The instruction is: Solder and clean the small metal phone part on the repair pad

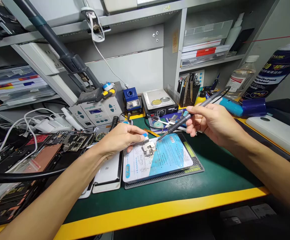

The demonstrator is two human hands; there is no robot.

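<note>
Right hand comes first: it grips a soldering iron pen-fashion, thumb and fingers closed round the dark handle, wrist raised off the bench and the tip angled down and leftward to a small metal part. Behind both forearms lies the green mat with its yellow edge, and on it a dark pad carrying a blue-and-white sheet; the part sits on the left half of that sheet. Left hand reaches in from the left, fingers curled, pinching the part (a blue-tipped bit shows at the fingertips) and steadying it against the sheet. By my reading the step in hand is soldering work on the part, with the tip at or just short of contact, which I cannot tell. The next move seems to call for a steady left pinch and a light, precise touch of the tip, fingers kept off the hot end. A white phone lies just left of the pad.
</note>
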